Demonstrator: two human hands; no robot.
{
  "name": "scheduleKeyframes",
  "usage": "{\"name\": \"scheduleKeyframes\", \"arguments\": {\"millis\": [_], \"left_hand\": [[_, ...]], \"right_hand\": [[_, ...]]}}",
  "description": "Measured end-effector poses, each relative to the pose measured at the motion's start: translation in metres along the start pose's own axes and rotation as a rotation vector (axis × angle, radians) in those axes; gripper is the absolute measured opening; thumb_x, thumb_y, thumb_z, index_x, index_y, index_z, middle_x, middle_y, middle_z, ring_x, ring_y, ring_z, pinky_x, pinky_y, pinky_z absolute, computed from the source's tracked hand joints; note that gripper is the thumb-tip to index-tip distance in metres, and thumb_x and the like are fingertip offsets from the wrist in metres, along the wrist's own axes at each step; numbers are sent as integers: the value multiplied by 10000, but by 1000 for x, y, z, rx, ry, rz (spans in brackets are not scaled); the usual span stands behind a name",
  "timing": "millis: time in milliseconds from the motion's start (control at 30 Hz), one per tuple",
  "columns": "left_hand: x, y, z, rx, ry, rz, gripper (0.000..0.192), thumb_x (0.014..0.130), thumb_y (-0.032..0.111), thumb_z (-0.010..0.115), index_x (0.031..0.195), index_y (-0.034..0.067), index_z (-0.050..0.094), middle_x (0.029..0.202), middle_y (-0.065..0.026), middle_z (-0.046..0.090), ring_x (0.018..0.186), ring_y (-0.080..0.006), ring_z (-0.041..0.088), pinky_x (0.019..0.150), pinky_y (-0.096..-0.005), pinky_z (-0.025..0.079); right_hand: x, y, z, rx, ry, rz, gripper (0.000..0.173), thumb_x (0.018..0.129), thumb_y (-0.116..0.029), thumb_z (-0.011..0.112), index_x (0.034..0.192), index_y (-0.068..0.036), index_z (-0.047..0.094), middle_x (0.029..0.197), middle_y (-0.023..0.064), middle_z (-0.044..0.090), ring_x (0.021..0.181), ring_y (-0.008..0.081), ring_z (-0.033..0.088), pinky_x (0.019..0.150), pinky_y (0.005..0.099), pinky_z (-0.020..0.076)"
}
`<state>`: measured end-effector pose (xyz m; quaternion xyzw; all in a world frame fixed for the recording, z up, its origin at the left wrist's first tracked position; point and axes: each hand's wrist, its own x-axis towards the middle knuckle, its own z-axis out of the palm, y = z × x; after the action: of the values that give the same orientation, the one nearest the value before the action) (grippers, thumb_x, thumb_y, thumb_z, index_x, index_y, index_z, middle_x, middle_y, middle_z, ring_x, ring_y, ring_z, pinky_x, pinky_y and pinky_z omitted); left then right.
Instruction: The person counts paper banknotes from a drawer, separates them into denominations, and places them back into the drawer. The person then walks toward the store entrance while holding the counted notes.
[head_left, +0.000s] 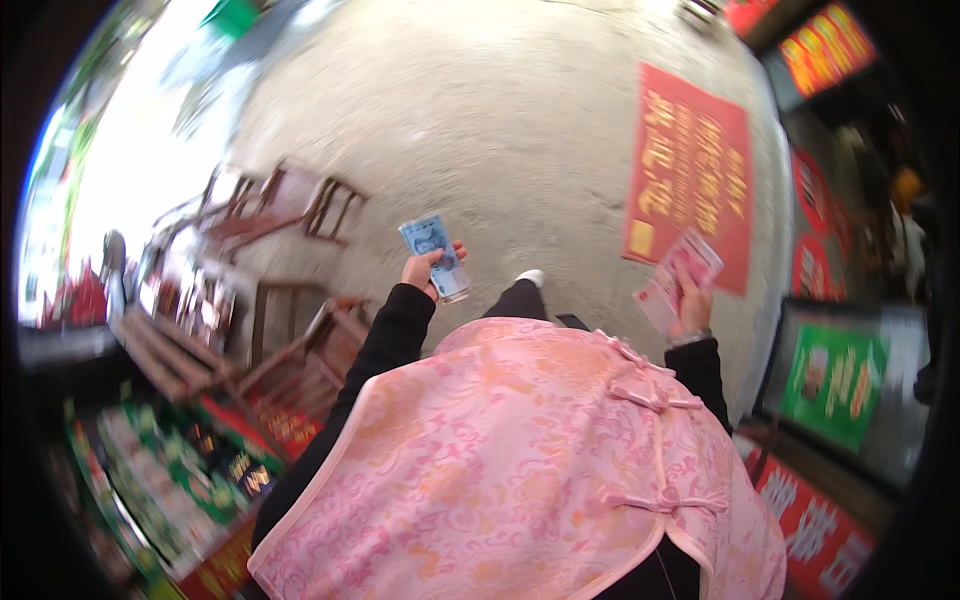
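Observation:
My left hand (421, 273) holds a small stack of blue banknotes (438, 255), thumb on top and fingertips showing at the right edge. Further right, pink-red banknotes (691, 261) are gripped in my right hand (691, 307), one note spreading down to the left. A bracelet or watch band (690, 337) circles the right wrist. Both hands are well apart, in front of a pink patterned garment (480, 450) with knotted fasteners, worn over black sleeves. One white shoe (532, 277) shows beyond the garment.
Wooden chairs (289, 202) stand at the left, above a stall of packaged goods (165, 480). A red mat with gold writing (686, 165) lies on the concrete floor (480, 135). At the right are a shopfront and a green sign (834, 386).

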<state>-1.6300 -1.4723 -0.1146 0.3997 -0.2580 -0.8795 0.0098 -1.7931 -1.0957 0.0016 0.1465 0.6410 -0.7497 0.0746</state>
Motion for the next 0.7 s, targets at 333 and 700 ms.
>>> {"name": "scheduleKeyframes", "arguments": {"millis": [333, 700], "left_hand": [[110, -71, 372, 612, -774, -490, 293, 821, 151, 552, 1079, 21, 508, 1008, -134, 616, 824, -200, 632, 740, -350, 513], [155, -213, 582, 680, -857, -956, 581, 831, 589, 449, 1162, 113, 486, 1053, -89, 601, 878, -226, 616, 746, -404, 510]], "right_hand": [[76, -101, -4, 232, 197, 41, 137, 755, -61, 646, 882, -11, 633, 792, 44, 638, 641, 121, 606, 575, 261, 489], [225, -146, -117, 447, 294, -54, 149, 768, -23, 633, 917, -15, 634, 846, 64, 656, 709, 147, 628, 637, 285, 516]]}}
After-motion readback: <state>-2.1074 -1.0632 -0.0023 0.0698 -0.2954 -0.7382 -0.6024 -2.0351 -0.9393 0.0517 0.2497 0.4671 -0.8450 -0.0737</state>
